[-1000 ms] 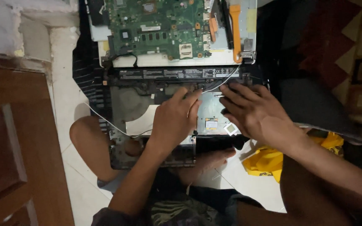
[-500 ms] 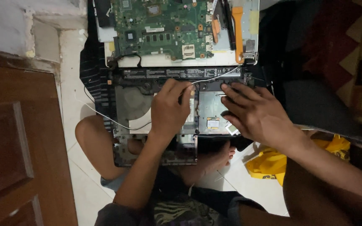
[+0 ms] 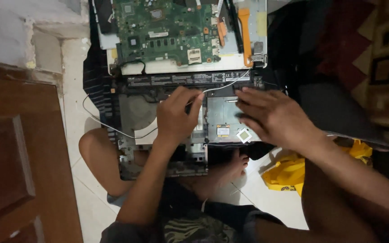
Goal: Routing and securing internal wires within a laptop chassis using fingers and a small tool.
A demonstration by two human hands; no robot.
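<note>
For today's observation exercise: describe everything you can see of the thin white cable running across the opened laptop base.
The thin white cable looks like a plastic-coated wire. From the floor tiles at the left it loops under the person's left hand, whose fingertips pinch it, then runs up and right over the long black battery towards the hinge area. It lies slack and curved, not taut. The right hand rests flat on the laptop base, apart from it.

Dim, warm indoor light (dark, murky right side), slightly soft focus.
</note>
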